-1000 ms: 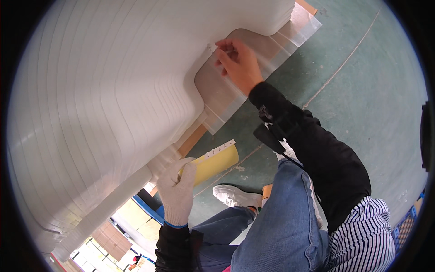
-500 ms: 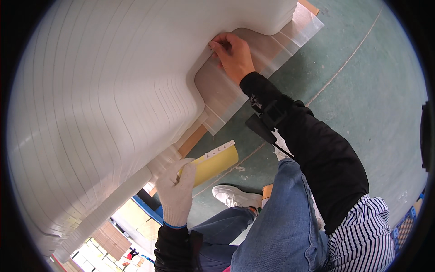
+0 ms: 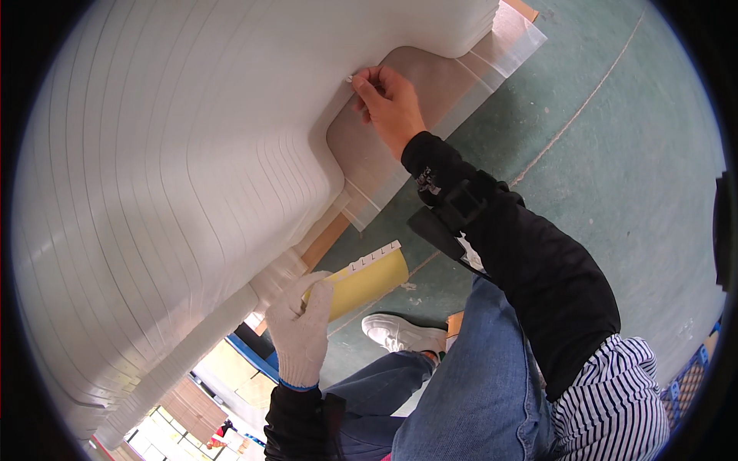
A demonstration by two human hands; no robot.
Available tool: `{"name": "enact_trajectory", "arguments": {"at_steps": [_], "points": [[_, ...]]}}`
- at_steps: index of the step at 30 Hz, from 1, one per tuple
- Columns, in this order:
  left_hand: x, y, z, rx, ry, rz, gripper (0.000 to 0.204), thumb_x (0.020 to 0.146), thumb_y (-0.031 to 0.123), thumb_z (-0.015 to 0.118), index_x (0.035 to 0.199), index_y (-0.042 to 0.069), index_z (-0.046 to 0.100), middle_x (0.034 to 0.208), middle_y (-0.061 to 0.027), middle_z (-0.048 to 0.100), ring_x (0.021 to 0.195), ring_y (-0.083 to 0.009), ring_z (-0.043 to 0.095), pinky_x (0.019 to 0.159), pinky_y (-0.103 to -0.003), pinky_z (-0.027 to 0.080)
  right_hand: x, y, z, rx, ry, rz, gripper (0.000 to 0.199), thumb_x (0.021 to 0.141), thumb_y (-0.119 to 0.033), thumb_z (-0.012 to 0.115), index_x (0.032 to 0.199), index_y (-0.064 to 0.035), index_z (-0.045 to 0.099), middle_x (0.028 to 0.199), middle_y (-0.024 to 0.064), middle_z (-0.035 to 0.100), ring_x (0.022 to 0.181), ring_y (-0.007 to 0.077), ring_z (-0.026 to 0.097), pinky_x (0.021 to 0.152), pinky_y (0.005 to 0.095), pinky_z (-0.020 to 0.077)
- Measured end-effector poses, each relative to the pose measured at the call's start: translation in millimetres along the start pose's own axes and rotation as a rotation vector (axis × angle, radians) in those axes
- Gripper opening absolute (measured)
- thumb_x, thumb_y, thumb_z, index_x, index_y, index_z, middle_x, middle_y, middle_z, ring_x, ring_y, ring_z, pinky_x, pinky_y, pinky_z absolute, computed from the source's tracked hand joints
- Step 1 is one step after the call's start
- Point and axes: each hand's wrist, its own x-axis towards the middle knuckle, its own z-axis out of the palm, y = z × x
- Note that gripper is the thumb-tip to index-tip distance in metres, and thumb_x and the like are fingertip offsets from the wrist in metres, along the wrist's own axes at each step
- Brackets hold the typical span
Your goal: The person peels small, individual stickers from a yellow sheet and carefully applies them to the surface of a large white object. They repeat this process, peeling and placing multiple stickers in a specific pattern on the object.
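My left hand (image 3: 300, 326), in a white knit glove, is closed on a curled yellow sheet of stickers (image 3: 367, 283). A row of small white labels with dark marks runs along the sheet's upper edge. My bare right hand (image 3: 390, 104) pinches a small white sticker (image 3: 350, 78) between thumb and forefinger. That sticker is at the edge of a tall stack of nested white plastic panels (image 3: 231, 115); whether it touches the panel I cannot tell. The other fingers of the right hand are curled.
Beneath the stack lies clear plastic film (image 3: 430, 123) over brown board (image 3: 327, 240). The green floor (image 3: 592, 169) spreads to the right. My white shoe (image 3: 400, 332) stands below the sheet. A blue crate (image 3: 684, 392) sits at lower right.
My right hand has drawn slightly left and down along the panel edge, and the white sticker at its fingertips now shows. My left hand and the sheet have hardly moved.
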Motion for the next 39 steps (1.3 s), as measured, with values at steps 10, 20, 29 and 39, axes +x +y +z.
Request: {"name": "enact_trajectory", "arguments": {"at_steps": [10,20,29,39], "points": [[0.6,-2.7,-0.3,0.016,0.002,0.021,0.024,0.088,0.018,0.063,0.098,-0.001,0.072,0.086,-0.0125,0.070,0.075,-0.0153,0.063,0.070,-0.029,0.049,6.8,5.9,6.7,0.048,0.042,0.015,0.014,0.093,-0.015,0.061,0.095,-0.0019,0.060,0.078,0.0000,0.056,0.068,0.0087,0.054,0.060,0.0258,0.0457],[0.9,-5.2,0.3,0.009,0.008,0.031,0.024,0.088,0.019,0.064,0.099,-0.001,0.072,0.086,-0.0127,0.070,0.076,-0.0163,0.063,0.070,-0.030,0.049,5.9,4.1,8.6,0.061,0.045,0.030,0.014,0.093,-0.015,0.061,0.094,-0.0016,0.060,0.079,0.0002,0.056,0.069,0.0093,0.055,0.062,0.0256,0.0468],[0.2,-2.1,-1.5,0.024,0.001,0.046,0.024,0.088,0.018,0.063,0.099,-0.001,0.072,0.086,-0.0131,0.070,0.076,-0.0162,0.064,0.070,-0.030,0.049,5.4,6.1,5.5,0.093,0.000,0.031,0.014,0.093,-0.016,0.061,0.095,-0.0022,0.059,0.082,0.0005,0.057,0.071,0.0095,0.055,0.064,0.0262,0.0475],[-0.2,0.2,-0.3,0.003,-0.002,0.013,0.023,0.089,0.017,0.062,0.098,-0.002,0.072,0.082,-0.0100,0.068,0.072,-0.0139,0.060,0.067,-0.028,0.047,6.6,7.3,7.2,0.096,0.005,0.020,0.013,0.093,-0.015,0.060,0.094,-0.0018,0.059,0.081,0.0010,0.057,0.071,0.0102,0.056,0.065,0.0269,0.0487]]}}
